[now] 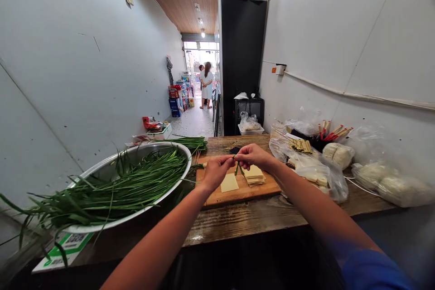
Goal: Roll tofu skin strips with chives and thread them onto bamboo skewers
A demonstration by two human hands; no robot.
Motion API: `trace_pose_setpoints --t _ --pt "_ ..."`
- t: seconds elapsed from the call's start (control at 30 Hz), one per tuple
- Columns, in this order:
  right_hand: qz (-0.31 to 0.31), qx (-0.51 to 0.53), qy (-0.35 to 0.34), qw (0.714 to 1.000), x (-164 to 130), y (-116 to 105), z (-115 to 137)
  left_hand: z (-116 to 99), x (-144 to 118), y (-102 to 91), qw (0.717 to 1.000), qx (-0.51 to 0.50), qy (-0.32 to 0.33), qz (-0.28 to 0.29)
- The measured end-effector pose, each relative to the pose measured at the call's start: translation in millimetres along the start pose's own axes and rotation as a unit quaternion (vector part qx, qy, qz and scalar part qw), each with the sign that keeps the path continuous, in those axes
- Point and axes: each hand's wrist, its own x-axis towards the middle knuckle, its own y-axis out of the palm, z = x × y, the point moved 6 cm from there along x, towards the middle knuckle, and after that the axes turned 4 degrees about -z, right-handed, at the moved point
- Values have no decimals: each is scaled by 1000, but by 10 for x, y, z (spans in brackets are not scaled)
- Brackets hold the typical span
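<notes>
Over the wooden cutting board (217, 199), my left hand (216, 173) and my right hand (254, 156) meet with fingers pinched. Between them are a few green garlic chives (237, 170), whose ends hang below my right fingers. How the strands cross at the fingertips is too small to make out. Beneath my hands a single pale-yellow square sheet, like tofu skin (229, 183), lies flat on the board. Just right of it sits a stack of similar sheets (254, 177).
A big metal basin (189, 156) heaped with long garlic chives (136, 183) stands left, more chives (193, 143) behind it. Skewered rolls (301, 146), plastic bags (336, 186) and a black container with red-tipped sticks (319, 144) crowd the right. Two people (206, 82) stand far off by the doorway.
</notes>
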Motion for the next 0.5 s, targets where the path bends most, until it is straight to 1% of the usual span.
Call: trace_pose_setpoints --t 0.07,0.17,0.23,0.3,0.37,0.43,0.5 --pt "-19 32 23 999 22 36 -114 172 -51 118 993 -105 -46 -32" --pt "-50 84 45 994 42 68 -255 361 -121 287 957 -256 -113 -70" --pt "-72 123 40 989 46 69 -317 409 -147 354 940 -301 -136 -83" --pt "-93 157 26 983 40 59 -368 411 -153 370 939 -301 -144 -83" --pt "-100 184 11 978 27 59 -419 385 -143 351 951 -272 -135 -59" --pt "-90 200 2 976 11 70 -482 358 -128 290 969 -217 -112 -30" --pt "-73 202 -3 977 -5 80 -551 365 -115 170 986 -139 -90 -26"
